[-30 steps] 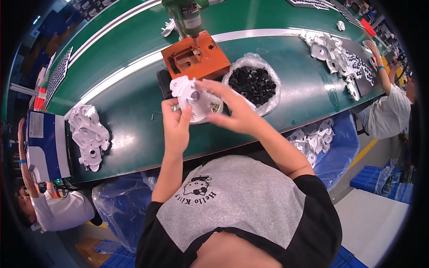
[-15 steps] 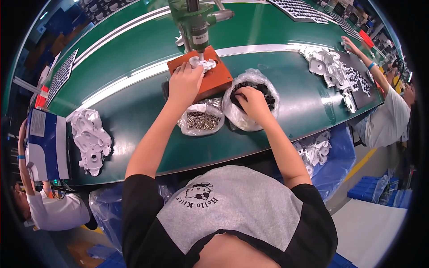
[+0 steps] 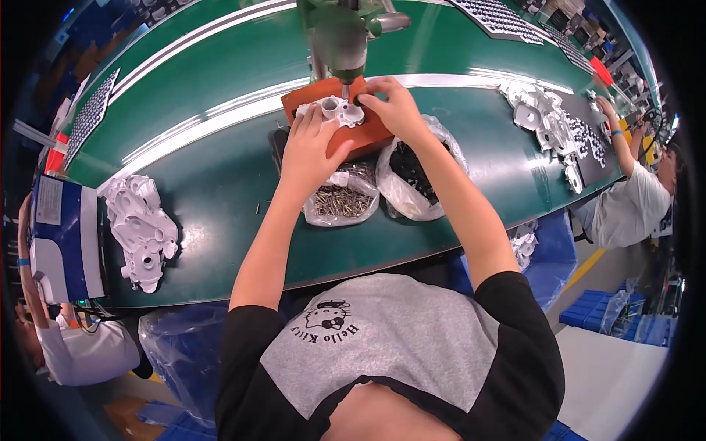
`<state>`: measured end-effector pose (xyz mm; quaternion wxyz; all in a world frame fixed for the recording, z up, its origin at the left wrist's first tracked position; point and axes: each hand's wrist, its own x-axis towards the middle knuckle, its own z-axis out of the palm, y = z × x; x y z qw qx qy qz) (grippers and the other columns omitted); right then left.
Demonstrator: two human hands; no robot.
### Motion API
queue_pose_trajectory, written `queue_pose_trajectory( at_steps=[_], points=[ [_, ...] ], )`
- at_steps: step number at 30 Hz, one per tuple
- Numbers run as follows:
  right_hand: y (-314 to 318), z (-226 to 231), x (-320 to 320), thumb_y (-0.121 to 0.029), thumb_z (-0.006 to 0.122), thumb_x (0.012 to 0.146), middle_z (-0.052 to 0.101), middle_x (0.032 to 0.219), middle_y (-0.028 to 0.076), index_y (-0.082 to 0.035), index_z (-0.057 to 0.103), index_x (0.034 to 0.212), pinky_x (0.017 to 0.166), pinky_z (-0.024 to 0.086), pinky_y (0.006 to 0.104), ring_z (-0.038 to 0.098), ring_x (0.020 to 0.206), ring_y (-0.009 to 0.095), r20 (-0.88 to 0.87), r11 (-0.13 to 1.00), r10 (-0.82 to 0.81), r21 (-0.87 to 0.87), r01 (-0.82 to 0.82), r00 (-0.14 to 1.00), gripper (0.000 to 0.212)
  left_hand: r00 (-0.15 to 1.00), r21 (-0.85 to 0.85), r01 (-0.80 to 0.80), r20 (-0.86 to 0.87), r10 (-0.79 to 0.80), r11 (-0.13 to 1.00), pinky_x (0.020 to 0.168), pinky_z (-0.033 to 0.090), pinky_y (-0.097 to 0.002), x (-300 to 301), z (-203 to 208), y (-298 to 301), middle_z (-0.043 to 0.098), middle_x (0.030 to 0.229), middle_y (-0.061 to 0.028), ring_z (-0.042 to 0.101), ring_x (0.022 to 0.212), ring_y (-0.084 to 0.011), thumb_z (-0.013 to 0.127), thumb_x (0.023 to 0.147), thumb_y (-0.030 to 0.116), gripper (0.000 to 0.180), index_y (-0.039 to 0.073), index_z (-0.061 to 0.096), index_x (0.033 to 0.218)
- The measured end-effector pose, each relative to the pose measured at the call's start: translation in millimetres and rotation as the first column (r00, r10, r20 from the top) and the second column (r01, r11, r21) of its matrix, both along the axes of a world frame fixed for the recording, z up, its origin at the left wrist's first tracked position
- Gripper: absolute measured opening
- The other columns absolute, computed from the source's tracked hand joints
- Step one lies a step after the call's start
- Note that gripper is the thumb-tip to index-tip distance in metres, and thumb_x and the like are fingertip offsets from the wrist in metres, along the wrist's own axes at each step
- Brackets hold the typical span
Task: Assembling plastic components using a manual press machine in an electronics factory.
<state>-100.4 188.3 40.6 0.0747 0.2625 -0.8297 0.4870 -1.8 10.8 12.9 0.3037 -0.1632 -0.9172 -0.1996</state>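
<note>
A white moulded part (image 3: 354, 114) with round cups rests on an orange block (image 3: 376, 132) beneath the spindle of a green bench press (image 3: 337, 44). My left hand (image 3: 309, 151) holds the part's left side, fingertips on it and thumb spread apart. At the part's right side, close to the spindle tip, my right hand (image 3: 396, 110) pinches a small black piece (image 3: 359, 98), mostly covered by the fingers. Nearer to me lie a clear bag of metal pins (image 3: 340, 202) and a bag of black pieces (image 3: 412, 167), the latter partly behind my right forearm.
Piles of white moulded parts lie on the green table at left (image 3: 143, 231) and right (image 3: 540, 117). A blue and white machine (image 3: 70, 239) stands at the left end. Several loose pins lie left of the bags. People work at both sides; a blue lined bin (image 3: 551, 257) stands below right.
My right hand has left the bag of black pieces and risen to the white part with a small black piece. My left hand has shifted slightly, and the cups now show more.
</note>
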Motion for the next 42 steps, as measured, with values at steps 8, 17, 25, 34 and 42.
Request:
queue_pose_trajectory(
  at_steps=[8, 17, 25, 34, 42],
  points=[
    [-16.2, -13.8, -20.2, -0.012, 0.064, 0.076, 0.062, 0.098, 0.014, 0.004, 0.069, 0.083, 0.084, 0.044, 0.0314, 0.056, 0.092, 0.023, 0.141, 0.976, 0.171, -0.159, -0.148, 0.975, 0.018, 0.997, 0.038, -0.028, -0.076, 0.031, 0.999, 0.102, 0.036, -0.0443, -0.3, -2.1, -4.1, 0.055, 0.12, -0.0232, 0.049, 0.119, -0.0347, 0.072, 0.07, 0.046, 0.053, 0.004, 0.064, 0.101],
    [-18.6, -15.5, -21.5, -0.019, 0.066, 0.079, 0.057, 0.113, 0.014, 0.002, 0.068, 0.09, 0.096, 0.037, 0.0364, 0.045, 0.114, 0.029, 0.076, 0.987, 0.097, 0.12, -0.105, 0.992, 0.024, 0.995, 0.049, -0.064, -0.071, 0.068, 0.997, 0.1, 0.039, -0.0444, -1.2, -3.2, -3.2, 0.056, 0.122, -0.0191, 0.052, 0.114, -0.035, 0.074, 0.068, 0.047, 0.054, 0.007, 0.065, 0.103],
    [-19.1, -10.7, -13.4, -0.022, 0.068, 0.078, 0.054, 0.116, 0.013, 0.0, 0.066, 0.09, 0.098, 0.035, 0.0377, 0.041, 0.115, 0.031, 0.035, 0.98, 0.077, 0.18, -0.082, 0.996, 0.025, 0.997, 0.072, -0.051, -0.047, 0.055, 0.996, 0.1, 0.039, -0.0451, 0.0, -2.8, -3.9, 0.055, 0.123, -0.0193, 0.051, 0.116, -0.0348, 0.074, 0.068, 0.047, 0.054, 0.006, 0.065, 0.103],
    [-19.2, -22.1, -28.0, -0.022, 0.068, 0.081, 0.046, 0.112, 0.013, -0.003, 0.053, 0.115, 0.094, 0.036, 0.0327, 0.044, 0.107, 0.026, 0.085, 0.97, 0.108, 0.211, -0.124, 0.99, 0.042, 0.998, 0.06, -0.042, -0.045, 0.045, 0.997, 0.103, 0.035, -0.0441, -3.1, -9.1, -5.4, 0.054, 0.124, -0.0223, 0.048, 0.121, -0.0331, 0.071, 0.07, 0.05, 0.055, 0.005, 0.064, 0.102],
    [-19.7, -17.6, -3.0, -0.025, 0.069, 0.076, 0.054, 0.112, 0.013, -0.011, 0.058, 0.106, 0.089, 0.038, 0.0436, 0.05, 0.104, 0.03, -0.214, 0.979, -0.074, 0.169, 0.112, 0.974, 0.035, 0.997, 0.051, -0.036, -0.068, 0.039, 0.998, 0.102, 0.035, -0.0445, -0.8, -7.1, -3.2, 0.055, 0.122, -0.0214, 0.048, 0.12, -0.0333, 0.07, 0.074, 0.045, 0.049, 0.004, 0.064, 0.101]
  ],
)
